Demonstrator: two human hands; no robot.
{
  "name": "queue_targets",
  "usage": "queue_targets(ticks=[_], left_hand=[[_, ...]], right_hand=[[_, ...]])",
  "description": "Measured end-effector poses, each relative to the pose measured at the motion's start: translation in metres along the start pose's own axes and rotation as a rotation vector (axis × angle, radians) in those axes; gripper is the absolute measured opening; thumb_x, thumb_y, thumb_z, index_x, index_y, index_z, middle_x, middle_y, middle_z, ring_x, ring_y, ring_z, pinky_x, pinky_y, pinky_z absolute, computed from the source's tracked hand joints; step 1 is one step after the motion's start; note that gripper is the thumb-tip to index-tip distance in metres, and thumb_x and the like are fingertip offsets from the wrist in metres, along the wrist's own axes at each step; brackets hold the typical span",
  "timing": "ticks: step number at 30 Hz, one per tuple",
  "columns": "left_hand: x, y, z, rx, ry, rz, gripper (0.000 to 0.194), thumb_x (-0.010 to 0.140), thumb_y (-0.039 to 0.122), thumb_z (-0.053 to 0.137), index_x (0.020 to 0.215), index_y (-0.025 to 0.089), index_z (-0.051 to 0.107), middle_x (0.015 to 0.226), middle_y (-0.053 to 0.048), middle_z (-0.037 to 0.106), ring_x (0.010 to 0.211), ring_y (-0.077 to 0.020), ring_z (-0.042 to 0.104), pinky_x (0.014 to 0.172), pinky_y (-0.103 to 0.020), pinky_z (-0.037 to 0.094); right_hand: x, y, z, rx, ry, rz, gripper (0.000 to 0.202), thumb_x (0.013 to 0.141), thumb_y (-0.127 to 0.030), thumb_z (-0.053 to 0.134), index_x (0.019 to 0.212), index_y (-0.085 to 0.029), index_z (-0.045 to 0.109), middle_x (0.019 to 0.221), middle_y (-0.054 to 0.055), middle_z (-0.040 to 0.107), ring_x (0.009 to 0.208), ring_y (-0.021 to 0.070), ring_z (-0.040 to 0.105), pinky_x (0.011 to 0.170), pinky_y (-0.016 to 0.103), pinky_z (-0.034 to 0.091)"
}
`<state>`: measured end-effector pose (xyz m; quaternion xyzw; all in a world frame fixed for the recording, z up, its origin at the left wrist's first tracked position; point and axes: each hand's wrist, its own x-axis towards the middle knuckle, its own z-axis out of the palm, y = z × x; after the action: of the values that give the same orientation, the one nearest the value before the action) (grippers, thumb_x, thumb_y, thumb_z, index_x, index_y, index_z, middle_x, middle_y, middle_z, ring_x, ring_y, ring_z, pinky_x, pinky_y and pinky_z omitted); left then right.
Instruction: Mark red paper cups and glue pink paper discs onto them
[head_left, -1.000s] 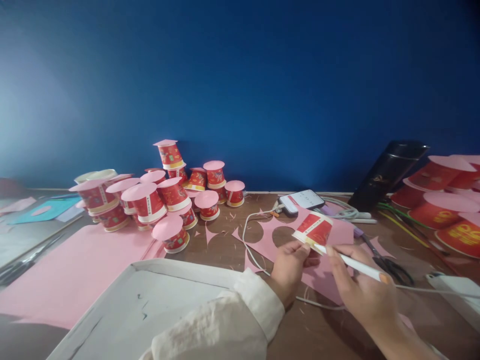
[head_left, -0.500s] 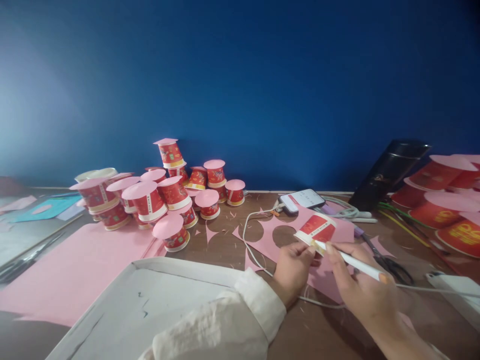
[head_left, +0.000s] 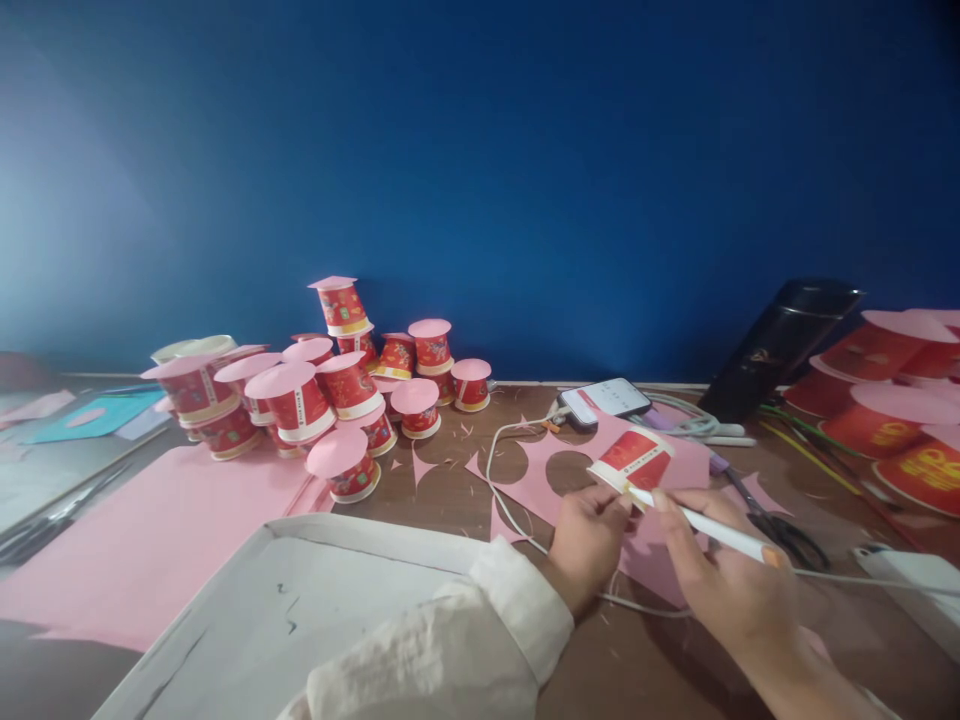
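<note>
A red and white paper cup [head_left: 636,458] lies tilted over pink paper, its white rim towards me. My left hand [head_left: 589,548] is closed on the rim with its fingertips. In my right hand [head_left: 739,580] is a white pen [head_left: 724,532] with an orange end, its tip touching or very near the cup's rim beside my left fingers. Beneath the cup is a pink sheet [head_left: 532,470] with round holes cut in it.
Red cups topped with pink paper [head_left: 289,400] stand stacked at left. A phone [head_left: 604,400], white cable [head_left: 491,470], scissors [head_left: 787,535] and black bottle [head_left: 780,345] lie around the work. Pink sheets [head_left: 172,540] and a white box lid [head_left: 337,600] are nearer left; more cups [head_left: 874,425] right.
</note>
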<state>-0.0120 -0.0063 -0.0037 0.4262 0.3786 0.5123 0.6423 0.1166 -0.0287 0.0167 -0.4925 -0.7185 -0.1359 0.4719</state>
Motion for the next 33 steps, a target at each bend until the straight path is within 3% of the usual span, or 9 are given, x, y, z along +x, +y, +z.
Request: queue_targets(ticks=[8, 15, 18, 27, 33], left_hand=[[-0.0001, -0.0001, 0.0001, -0.02, 0.007, -0.038, 0.031, 0.074, 0.043, 0.069, 0.071, 0.012, 0.07, 0.068, -0.004, 0.06, 0.064, -0.0134, 0.051, 0.069, -0.03, 0.041], [0.003, 0.0016, -0.0014, -0.528, 0.04, -0.15, 0.042, 0.057, 0.042, 0.088, 0.078, 0.01, 0.073, 0.073, -0.006, 0.065, 0.07, -0.0134, 0.058, 0.074, -0.027, 0.047], [0.0031, 0.0053, -0.0019, -0.623, 0.07, -0.185, 0.04, 0.053, 0.036, 0.09, 0.077, 0.009, 0.072, 0.074, -0.007, 0.067, 0.07, -0.0134, 0.06, 0.074, -0.026, 0.048], [0.0037, 0.0067, -0.0005, -0.584, 0.039, -0.179, 0.047, 0.05, 0.041, 0.092, 0.077, 0.009, 0.072, 0.071, -0.006, 0.066, 0.068, -0.0127, 0.059, 0.074, -0.027, 0.047], [0.0041, 0.0052, -0.0003, -0.54, 0.043, -0.158, 0.048, 0.052, 0.044, 0.091, 0.078, 0.009, 0.071, 0.073, -0.007, 0.067, 0.07, -0.014, 0.059, 0.077, -0.03, 0.047]], right_hand=[[-0.0021, 0.001, -0.0002, 0.072, -0.038, 0.005, 0.007, 0.092, -0.027, 0.06, 0.091, -0.02, 0.063, 0.074, 0.0, 0.066, 0.064, 0.0115, 0.062, 0.063, 0.022, 0.048], [-0.0009, 0.0015, -0.0016, 0.113, 0.082, 0.062, 0.015, 0.09, -0.025, 0.061, 0.104, -0.019, 0.064, 0.089, 0.006, 0.068, 0.078, 0.0169, 0.066, 0.076, 0.029, 0.052], [0.0002, 0.0004, -0.002, 0.108, 0.079, 0.078, 0.015, 0.089, -0.026, 0.062, 0.103, -0.019, 0.064, 0.088, 0.006, 0.068, 0.077, 0.0175, 0.065, 0.073, 0.03, 0.052], [-0.0041, 0.0029, 0.0037, 0.048, 0.01, 0.025, 0.012, 0.091, -0.027, 0.06, 0.099, -0.02, 0.066, 0.085, 0.003, 0.07, 0.076, 0.0151, 0.067, 0.076, 0.025, 0.052], [-0.0026, 0.0031, 0.0017, -0.014, 0.009, 0.047, 0.015, 0.092, -0.032, 0.059, 0.095, -0.019, 0.066, 0.082, 0.004, 0.071, 0.073, 0.0159, 0.068, 0.068, 0.025, 0.052]])
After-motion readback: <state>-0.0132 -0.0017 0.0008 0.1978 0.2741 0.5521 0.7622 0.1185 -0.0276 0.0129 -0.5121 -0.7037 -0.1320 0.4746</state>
